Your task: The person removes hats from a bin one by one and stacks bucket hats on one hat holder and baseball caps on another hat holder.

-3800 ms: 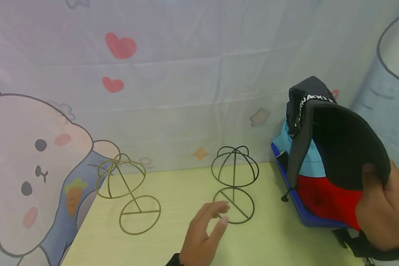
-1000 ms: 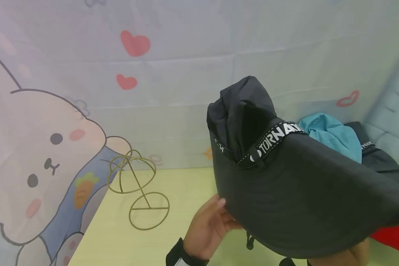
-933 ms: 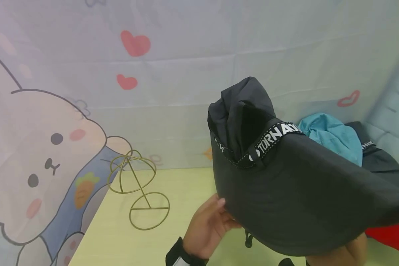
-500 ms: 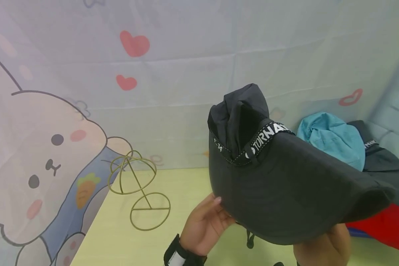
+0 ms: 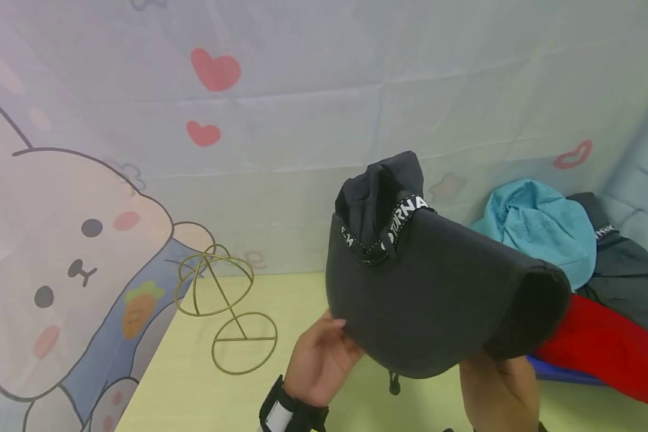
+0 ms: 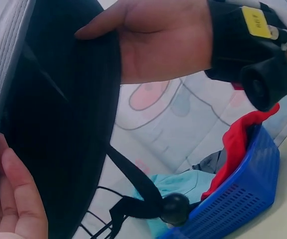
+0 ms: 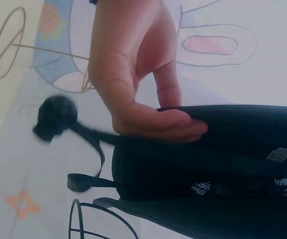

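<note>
A dark grey wide-brimmed sun hat (image 5: 410,288) with white lettering on its band is held over the table, its crown crumpled and tipped back. My left hand (image 5: 315,366) pinches the near left brim, thumb outside and fingers (image 7: 183,129) underneath. My right hand (image 5: 499,387) grips the brim lower right, its thumb on the inner side in the left wrist view. The brim curls inward at the right. A chin cord with a round toggle (image 6: 174,209) dangles below. The black wire hat stand (image 7: 96,214) shows partly in the right wrist view; the hat hides it in the head view.
A gold wire hat stand (image 5: 229,312) stands left on the yellow table (image 5: 183,390). At right, a blue basket (image 6: 247,184) holds a light blue hat (image 5: 540,228), a red cloth item (image 5: 610,348) and another dark grey hat (image 5: 632,270). A printed curtain (image 5: 302,120) hangs behind.
The right hand has brought the hat left from over the basket, and the left hand has taken its brim. Over the last second the hat sank slightly and its right brim curled inward.
</note>
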`<state>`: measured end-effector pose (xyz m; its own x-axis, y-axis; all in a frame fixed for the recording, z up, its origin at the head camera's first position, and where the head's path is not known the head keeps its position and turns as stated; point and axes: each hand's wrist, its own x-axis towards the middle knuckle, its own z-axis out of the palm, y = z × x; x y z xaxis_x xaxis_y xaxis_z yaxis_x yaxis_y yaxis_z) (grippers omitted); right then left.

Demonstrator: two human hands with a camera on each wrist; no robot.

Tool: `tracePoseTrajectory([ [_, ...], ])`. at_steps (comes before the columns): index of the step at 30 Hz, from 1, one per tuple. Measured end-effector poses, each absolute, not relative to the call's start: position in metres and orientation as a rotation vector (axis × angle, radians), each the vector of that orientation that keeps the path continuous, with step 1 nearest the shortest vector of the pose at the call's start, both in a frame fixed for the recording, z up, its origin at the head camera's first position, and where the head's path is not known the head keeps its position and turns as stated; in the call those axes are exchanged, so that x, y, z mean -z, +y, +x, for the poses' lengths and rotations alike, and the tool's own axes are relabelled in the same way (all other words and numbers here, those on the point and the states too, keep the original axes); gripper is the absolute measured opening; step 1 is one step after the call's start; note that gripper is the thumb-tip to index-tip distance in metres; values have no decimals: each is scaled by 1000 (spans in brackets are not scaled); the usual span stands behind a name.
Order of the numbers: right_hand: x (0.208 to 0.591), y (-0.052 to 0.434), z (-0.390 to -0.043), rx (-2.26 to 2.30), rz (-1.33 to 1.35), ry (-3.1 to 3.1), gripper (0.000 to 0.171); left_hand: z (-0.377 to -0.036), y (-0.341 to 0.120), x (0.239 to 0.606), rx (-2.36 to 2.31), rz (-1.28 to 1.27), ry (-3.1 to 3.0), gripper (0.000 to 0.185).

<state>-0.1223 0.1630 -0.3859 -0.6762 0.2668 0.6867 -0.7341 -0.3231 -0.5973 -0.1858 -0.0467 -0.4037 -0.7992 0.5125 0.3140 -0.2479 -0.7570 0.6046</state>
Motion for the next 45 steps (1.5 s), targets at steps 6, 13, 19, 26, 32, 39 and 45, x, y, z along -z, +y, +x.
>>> tracePoseTrajectory([
  [6, 376, 165, -114, -1821, -244, -2043, 39, -190, -53, 402, -2544, 594, 794, 50],
  [13, 379, 165, -116, -1703, -237, -2164, 32, -193, -61, 400, -2582, 634, 773, 54],
  [19, 383, 162, -118, -1653, -142, -2103, 30, -195, -65, 398, -2604, 644, 776, 53],
  [26, 390, 163, -121, -1711, 31, -2036, 32, -196, -69, 396, -2626, 615, 756, 55],
  [32, 394, 164, -123, -1728, 0, -2104, 33, -197, -73, 396, -2641, 630, 757, 56],
  [39, 396, 161, -127, -1694, 103, -2151, 35, -199, -80, 395, -2661, 641, 747, 56],
  [45, 398, 158, -130, -1727, 268, -2103, 37, -198, -86, 395, -2684, 612, 755, 57],
])
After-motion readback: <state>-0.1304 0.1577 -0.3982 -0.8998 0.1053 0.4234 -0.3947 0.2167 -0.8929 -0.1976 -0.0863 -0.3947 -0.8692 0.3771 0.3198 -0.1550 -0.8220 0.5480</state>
